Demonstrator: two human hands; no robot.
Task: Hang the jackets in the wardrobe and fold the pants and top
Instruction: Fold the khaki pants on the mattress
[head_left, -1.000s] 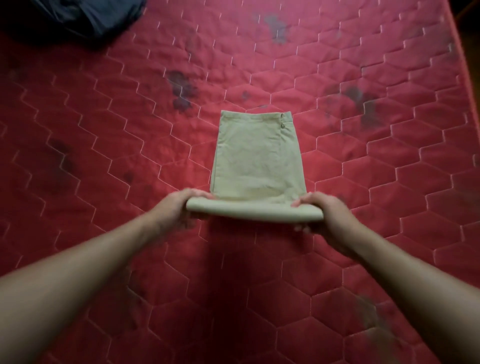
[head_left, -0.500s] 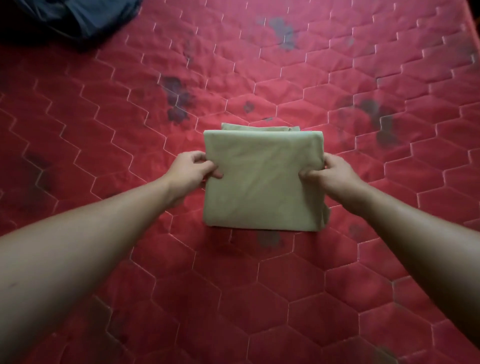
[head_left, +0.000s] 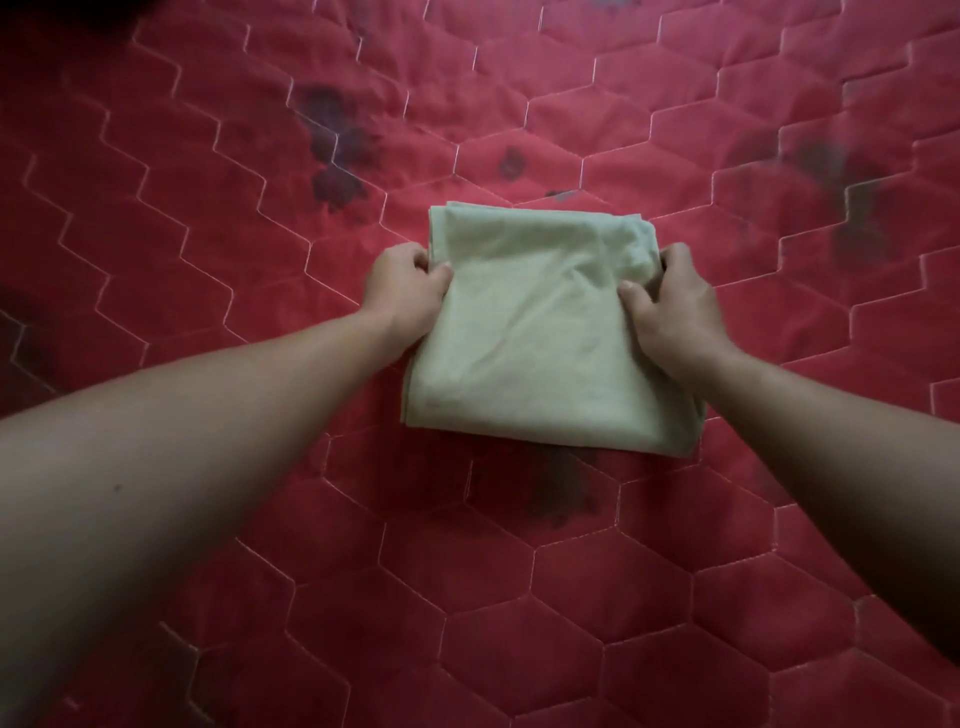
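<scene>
The folded beige pants (head_left: 540, 332) lie on the red quilted mattress (head_left: 208, 234), held between the two hands. The left hand (head_left: 408, 296) grips the left edge of the bundle near its far corner. Its thumb lies on top of the cloth, and its other fingers (head_left: 402, 255) are curled close together round the edge, their tips hidden under the fabric. The right hand (head_left: 675, 312) grips the opposite edge the same way, with the thumb pressed on the top layer and the fingers (head_left: 675, 255) curled together over the side. The cloth is bunched into small wrinkles just beside that thumb. The far edge of the pants runs just beyond both sets of fingers, and the near edge lies behind the wrists, on the person's side. Whether the far part is lifted off the mattress cannot be told. Dark stains (head_left: 337, 140) mark the mattress beyond the left fingers, and another stain (head_left: 566, 488) shows just past the bundle's near edge
</scene>
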